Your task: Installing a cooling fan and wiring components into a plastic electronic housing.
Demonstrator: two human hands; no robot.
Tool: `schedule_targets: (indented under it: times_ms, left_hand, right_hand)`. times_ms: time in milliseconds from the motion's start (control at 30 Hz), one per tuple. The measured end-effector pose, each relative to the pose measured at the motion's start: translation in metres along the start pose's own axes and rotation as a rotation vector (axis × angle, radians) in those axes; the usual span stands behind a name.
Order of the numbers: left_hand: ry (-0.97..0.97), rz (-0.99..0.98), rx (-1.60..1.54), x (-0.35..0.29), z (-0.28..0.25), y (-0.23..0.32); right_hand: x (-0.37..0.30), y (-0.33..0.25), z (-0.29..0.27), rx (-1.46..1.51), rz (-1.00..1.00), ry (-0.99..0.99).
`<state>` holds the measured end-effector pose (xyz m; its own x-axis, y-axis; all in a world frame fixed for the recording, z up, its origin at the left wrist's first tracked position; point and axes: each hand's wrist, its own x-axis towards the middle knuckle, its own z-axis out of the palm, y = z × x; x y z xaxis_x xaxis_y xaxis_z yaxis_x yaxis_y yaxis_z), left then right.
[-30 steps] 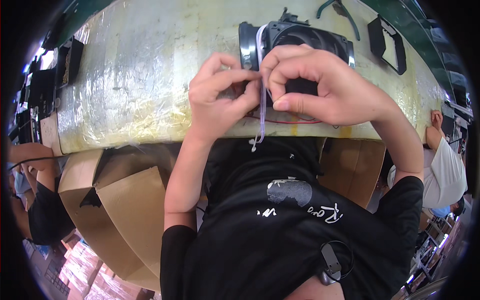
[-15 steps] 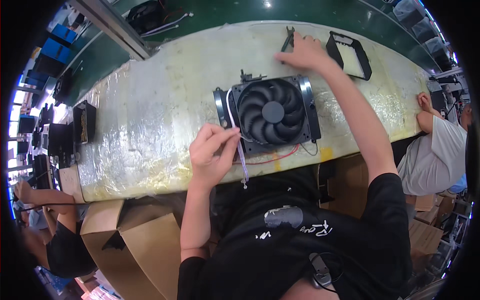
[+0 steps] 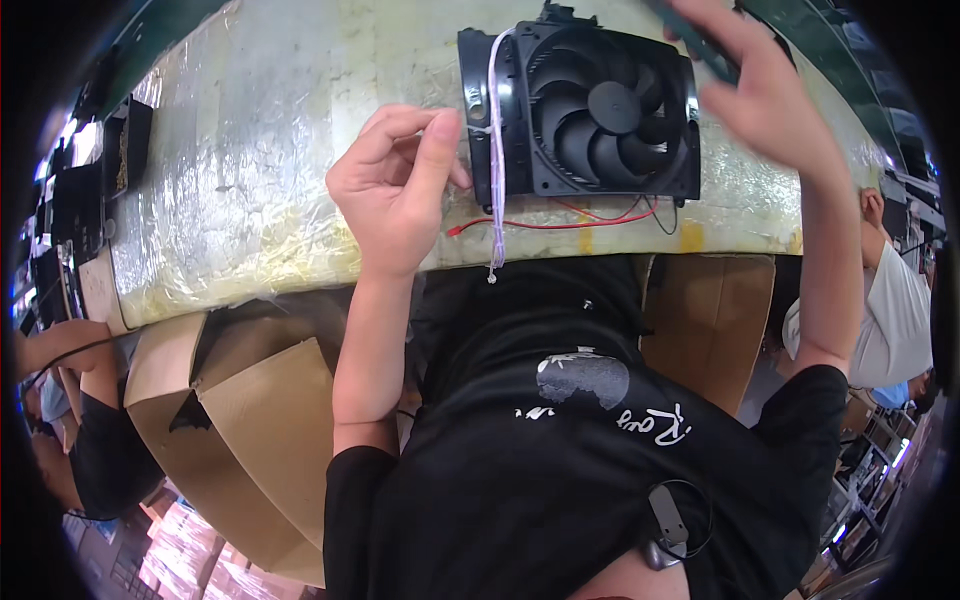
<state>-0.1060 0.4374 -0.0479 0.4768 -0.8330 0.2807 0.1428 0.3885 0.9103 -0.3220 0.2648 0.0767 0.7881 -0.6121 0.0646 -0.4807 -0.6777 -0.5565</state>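
A black cooling fan (image 3: 612,108) in a square frame lies on the film-covered table in front of me. White-and-purple cables (image 3: 497,170) run down its left side and hang past the table's near edge. Just left of the fan, my left hand (image 3: 395,185) is closed in a pinch on a thin white cable tie (image 3: 477,129) that reaches to the cables. My right hand (image 3: 775,105), smeared by motion, is to the right of the fan with dark-handled pliers (image 3: 705,45) in its grip. The jaws of the pliers are out of view.
Red and black wires (image 3: 540,225) stick out below the fan. A black bin (image 3: 128,145) stands at the table's left end. Open cardboard boxes (image 3: 265,400) sit below the near edge. Co-workers' arms (image 3: 872,215) show at both sides.
My right hand has gripped the pliers and brought them nearer, to the right of the fan. My left hand keeps its pinch on the tie. The view has tilted, so the fan sits higher.
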Motion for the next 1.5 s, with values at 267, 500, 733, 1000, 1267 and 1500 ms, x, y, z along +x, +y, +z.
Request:
schedule_targets:
  times_ms: [267,500,733,1000,1267,1500]
  left_hand:
    - [-0.043,0.036,-0.028,-0.003,0.003,-0.003]
    - [-0.054,0.053,-0.002,-0.003,-0.002,0.0]
    - [-0.075,0.056,-0.012,0.003,0.007,-0.001]
    - [0.046,-0.056,-0.067,-0.002,-0.01,0.003]
    - [0.351,0.596,0.497,-0.074,-0.072,0.007]
    - [0.252,0.179,1.15,-0.159,-0.149,-0.071]
  right_hand:
    - [-0.029,-0.094,0.039,-0.66,-0.211,-0.12]
    - [-0.023,-0.104,0.04,-0.687,-0.205,-0.215]
    - [-0.037,-0.101,0.036,-0.721,-0.175,-0.167]
    - [-0.084,-0.079,0.034,-0.329,0.082,0.253]
    - [-0.117,0.062,0.014,-0.255,0.648,0.389]
    - [-0.269,0.069,0.062,0.459,0.287,0.561]
